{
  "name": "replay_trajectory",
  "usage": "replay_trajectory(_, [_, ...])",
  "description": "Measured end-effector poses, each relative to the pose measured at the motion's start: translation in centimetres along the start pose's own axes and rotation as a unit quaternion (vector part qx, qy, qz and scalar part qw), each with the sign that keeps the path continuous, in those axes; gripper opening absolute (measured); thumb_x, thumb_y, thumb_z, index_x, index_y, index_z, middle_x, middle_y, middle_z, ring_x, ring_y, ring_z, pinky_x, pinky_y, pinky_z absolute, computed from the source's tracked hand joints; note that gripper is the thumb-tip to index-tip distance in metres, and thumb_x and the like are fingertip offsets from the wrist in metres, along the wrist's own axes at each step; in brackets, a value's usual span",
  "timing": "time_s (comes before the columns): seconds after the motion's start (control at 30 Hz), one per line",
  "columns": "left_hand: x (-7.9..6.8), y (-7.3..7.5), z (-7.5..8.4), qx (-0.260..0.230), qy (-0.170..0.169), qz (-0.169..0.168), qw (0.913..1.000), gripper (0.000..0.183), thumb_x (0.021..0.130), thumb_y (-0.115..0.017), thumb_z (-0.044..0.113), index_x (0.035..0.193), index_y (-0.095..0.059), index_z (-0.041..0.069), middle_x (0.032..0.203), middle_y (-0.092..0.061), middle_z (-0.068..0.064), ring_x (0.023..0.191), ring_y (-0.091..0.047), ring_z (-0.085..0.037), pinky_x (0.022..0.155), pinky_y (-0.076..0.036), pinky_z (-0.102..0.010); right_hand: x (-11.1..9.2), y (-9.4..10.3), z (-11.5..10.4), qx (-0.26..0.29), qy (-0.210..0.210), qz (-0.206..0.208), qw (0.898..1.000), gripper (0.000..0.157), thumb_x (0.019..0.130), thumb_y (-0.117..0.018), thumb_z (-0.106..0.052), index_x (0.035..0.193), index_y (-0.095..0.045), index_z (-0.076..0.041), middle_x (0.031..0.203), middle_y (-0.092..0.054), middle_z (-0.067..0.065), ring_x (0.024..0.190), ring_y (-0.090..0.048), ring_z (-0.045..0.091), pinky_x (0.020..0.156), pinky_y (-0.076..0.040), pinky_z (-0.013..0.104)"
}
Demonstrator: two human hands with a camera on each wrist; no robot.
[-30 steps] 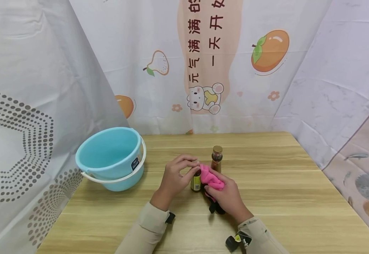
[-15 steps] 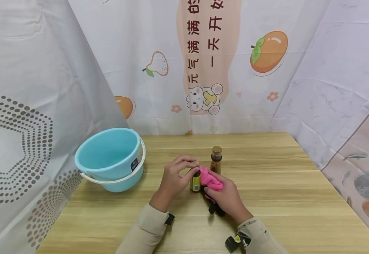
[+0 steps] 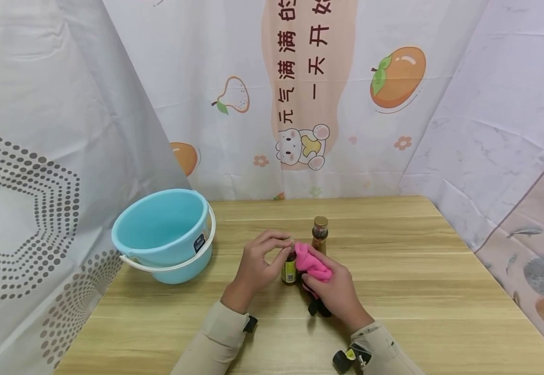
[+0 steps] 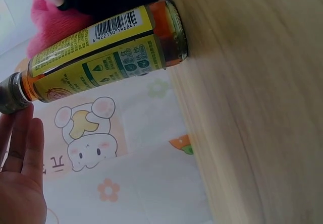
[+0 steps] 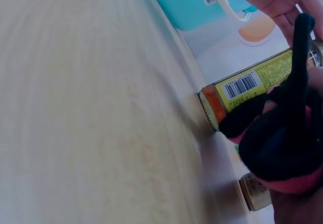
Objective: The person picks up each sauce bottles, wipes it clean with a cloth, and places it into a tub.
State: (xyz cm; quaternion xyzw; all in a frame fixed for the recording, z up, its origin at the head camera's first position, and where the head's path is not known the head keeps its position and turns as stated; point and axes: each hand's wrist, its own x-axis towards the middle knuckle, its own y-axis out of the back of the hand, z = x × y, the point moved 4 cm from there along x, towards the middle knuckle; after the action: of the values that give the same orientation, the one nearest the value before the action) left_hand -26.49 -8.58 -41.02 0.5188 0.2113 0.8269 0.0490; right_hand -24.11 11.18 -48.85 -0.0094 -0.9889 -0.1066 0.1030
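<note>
A glass bottle with a yellow label (image 3: 289, 272) stands upright on the wooden table. My left hand (image 3: 256, 263) holds it at the cap, thumb and fingertips meeting there. In the left wrist view the fingers lie along the cap (image 4: 12, 94). My right hand (image 3: 339, 286) grips a bunched pink cloth (image 3: 312, 264) against the bottle's right side. Black parts of this cloth (image 5: 277, 148) hang below the fingers in the right wrist view. Just behind the right hand stands a second, brown bottle with a gold cap (image 3: 320, 229), its lower part hidden.
A light blue bucket (image 3: 161, 260) with a white handle (image 3: 178, 266) stands at the left of the table (image 3: 417, 271). Printed curtains (image 3: 234, 172) hang behind the table and along both sides. Black straps with small devices (image 3: 344, 360) are on both sleeves.
</note>
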Motion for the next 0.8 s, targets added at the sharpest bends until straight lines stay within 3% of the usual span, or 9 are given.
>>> replay_trajectory(0.27, [0.0,-0.11,-0.09,0.009,-0.002,-0.002,1.0,0.013,0.092,-0.075,0.002,0.105,-0.079,0.003,0.11,-0.075,-0.01,0.102,-0.075,-0.021,0.092,-0.061,-0.028,-0.3,0.14,-0.84,0.057,0.037,-0.003,0.998,0.064,0.086,-0.084,-0.005,0.14,-0.065,-0.033,0.123,-0.07,0.013,0.094,-0.071,0.02,0.072,-0.065,0.035])
replay_trajectory(0.5, [-0.11,-0.06,0.06,0.009,0.002,-0.005,0.9999,0.015,0.092,-0.076,0.003,0.106,-0.079,0.003,0.112,-0.075,-0.01,0.105,-0.074,-0.021,0.095,-0.06,-0.029,-0.38,0.13,-1.03,0.054,0.065,0.006,0.996,0.064,0.086,-0.084,-0.005,0.142,-0.064,-0.031,0.128,-0.069,0.011,0.095,-0.069,0.019,0.074,-0.065,0.033])
replay_trajectory(0.8, [-0.16,0.12,0.21,0.008,-0.003,-0.004,1.0,0.015,0.092,-0.076,0.003,0.107,-0.079,0.003,0.111,-0.074,-0.011,0.105,-0.074,-0.022,0.094,-0.06,-0.03,-0.32,-0.07,-0.9,0.057,0.057,-0.007,0.997,0.063,0.087,-0.084,-0.005,0.141,-0.064,-0.03,0.127,-0.069,0.013,0.095,-0.069,0.02,0.073,-0.065,0.033])
